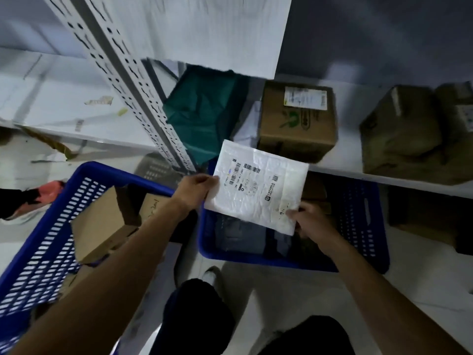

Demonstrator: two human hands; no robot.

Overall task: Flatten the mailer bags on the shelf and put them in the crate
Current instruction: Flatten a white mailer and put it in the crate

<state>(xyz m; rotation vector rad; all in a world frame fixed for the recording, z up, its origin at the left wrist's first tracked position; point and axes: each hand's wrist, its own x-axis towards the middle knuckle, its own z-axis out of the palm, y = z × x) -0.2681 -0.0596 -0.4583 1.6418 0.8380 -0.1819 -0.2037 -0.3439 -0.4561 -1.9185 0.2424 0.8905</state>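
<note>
The shelf (349,149) spans the upper view from nine to three o'clock, and its slotted upright (128,80) climbs toward eleven. At eight o'clock the left crate (51,239) holds cardboard boxes; at four o'clock the right crate (358,213) sits on the floor just under the shelf's front edge, probably so bags can go straight down into it. At twelve o'clock a green mailer bag (202,111) lies crumpled on the shelf, not yet flattened, with a labelled cardboard box (297,121) at its three o'clock. The white mailer bag (258,190) is off the shelf, held nearly flat and label up above the right crate. The left hand (194,190) pinches its nine o'clock edge and the right hand (307,219) pinches its five o'clock corner; this two-sided hold seems meant to keep it taut for lowering in. The bag hides the fingers beneath it and much of the crate's interior, where only dark, blurred shapes show; the label print is unreadable; the left crate is cut off at seven o'clock; the boxes at two o'clock are smeared.
</note>
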